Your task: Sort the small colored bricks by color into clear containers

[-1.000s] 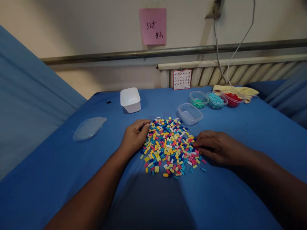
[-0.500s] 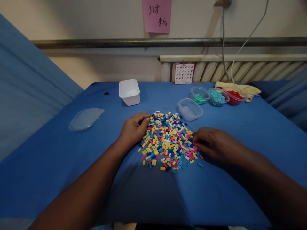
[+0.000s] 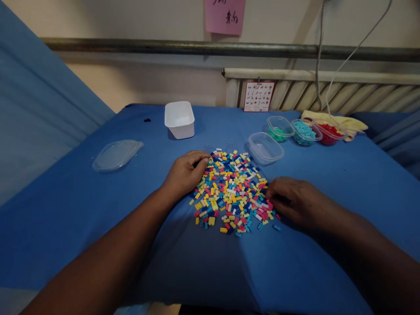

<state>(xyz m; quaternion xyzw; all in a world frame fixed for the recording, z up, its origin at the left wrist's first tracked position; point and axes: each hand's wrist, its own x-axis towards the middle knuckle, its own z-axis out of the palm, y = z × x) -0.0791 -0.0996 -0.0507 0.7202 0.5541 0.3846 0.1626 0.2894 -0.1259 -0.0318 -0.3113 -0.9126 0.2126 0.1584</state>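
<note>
A spread of small plastic building bricks point(image 3: 231, 190) in yellow, pink, white, teal and dark blue lies on the blue cloth. My left hand point(image 3: 187, 173) rests against its upper left edge, thumb and fingers curled close together. Opposite, at the right edge, my right hand point(image 3: 292, 201) has its thumb and fingertips drawn together beside pink and dark blue bricks. Whatever either hand pinches is too small or hidden to make out. Just behind the bricks stands a clear plastic tub point(image 3: 265, 148) with nothing visible inside.
Further back are tubs of green bricks point(image 3: 278, 133), light blue bricks point(image 3: 304, 132) and red bricks point(image 3: 329, 133), near a yellow cloth point(image 3: 348, 122). A white container point(image 3: 180, 120) stands at the back, and a clear lid point(image 3: 117, 155) lies left. A radiator point(image 3: 295, 94) borders the table.
The camera view has shifted slightly, so the background sits a little lower-right to higher in the picture. Both hands stay at the brick edges with almost no movement.
</note>
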